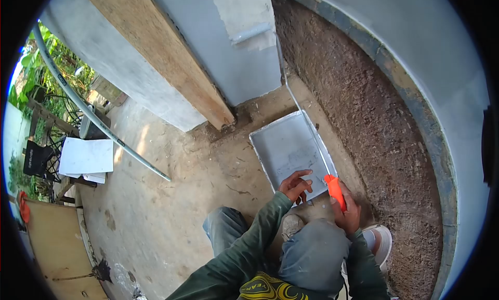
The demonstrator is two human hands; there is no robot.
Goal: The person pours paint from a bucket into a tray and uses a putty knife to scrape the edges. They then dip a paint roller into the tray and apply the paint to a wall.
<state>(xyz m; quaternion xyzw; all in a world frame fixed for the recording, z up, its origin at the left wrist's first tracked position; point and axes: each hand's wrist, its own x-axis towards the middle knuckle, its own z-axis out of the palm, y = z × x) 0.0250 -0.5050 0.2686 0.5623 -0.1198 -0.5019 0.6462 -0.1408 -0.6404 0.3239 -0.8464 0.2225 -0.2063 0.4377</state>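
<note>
My right hand (349, 209) is closed round the orange handle (334, 192) of a paint roller. Its long metal rod runs up over the tray to the roller head (252, 34), which lies against the grey-painted wall. A shallow paint tray (253, 139) with grey paint inside rests on the ground in front of my knees. At the tray's near left edge is my left hand (296, 187), its fingers apart and slightly bent, holding nothing. Whether it touches the rim I cannot tell.
A white bucket (384, 243) stands beside my right knee, partly hidden by my sleeve. A wooden plank (171, 56) leans along the wall. A grey pipe (93, 115) hangs at the left, near white sheets (86, 157). Rough brown wall base (364, 108) borders the right.
</note>
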